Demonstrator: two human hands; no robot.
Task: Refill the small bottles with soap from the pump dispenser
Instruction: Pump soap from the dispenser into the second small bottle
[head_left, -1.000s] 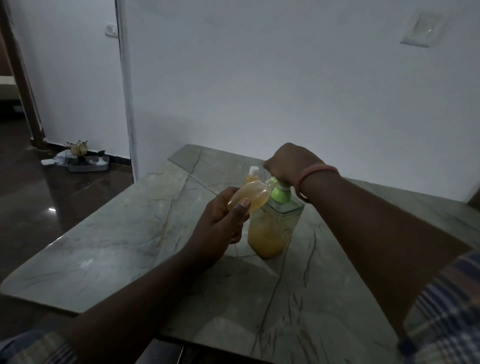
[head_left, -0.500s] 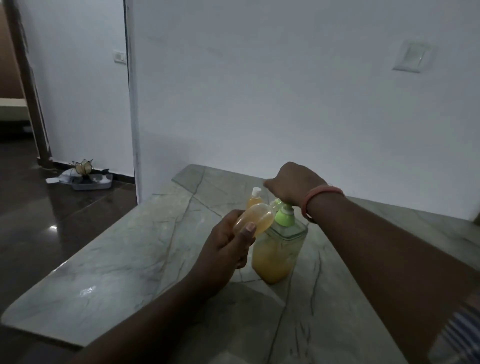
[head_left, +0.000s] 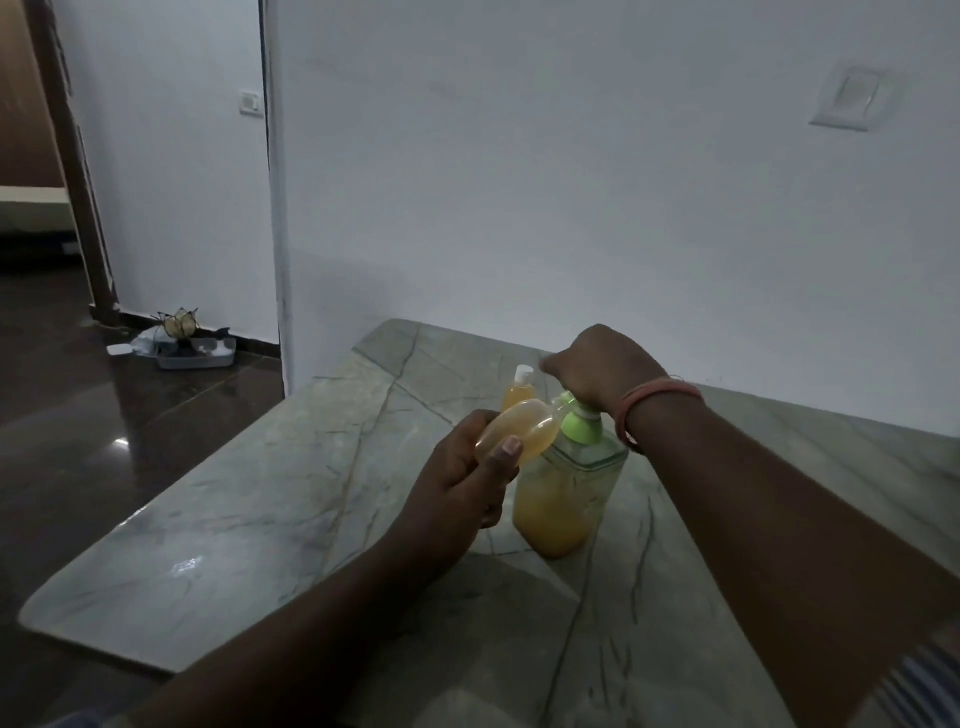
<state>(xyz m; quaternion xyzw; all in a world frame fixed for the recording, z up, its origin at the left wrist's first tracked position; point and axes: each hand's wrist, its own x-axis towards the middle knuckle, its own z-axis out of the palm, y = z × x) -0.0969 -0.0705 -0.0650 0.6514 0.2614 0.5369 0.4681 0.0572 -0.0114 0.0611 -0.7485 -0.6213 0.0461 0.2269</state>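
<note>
A square clear pump dispenser (head_left: 563, 499) with a green top holds orange soap and stands on the marble table (head_left: 270, 499). My right hand (head_left: 602, 366) rests on its pump head, fingers curled over it. My left hand (head_left: 462, 480) grips a small clear bottle (head_left: 519, 431), tilted on its side, its mouth against the green spout. The small bottle looks partly filled with orange soap. A second small bottle (head_left: 517, 389) with a white cap stands upright just behind the dispenser.
A white wall (head_left: 571, 208) rises right behind the table. The table's left edge drops to a dark glossy floor. A tray with small items (head_left: 192, 348) lies on the floor by a doorway at the far left.
The camera has tilted up a little, so the scene sits lower in view. My hands keep the same hold on the small bottle and the pump head.
</note>
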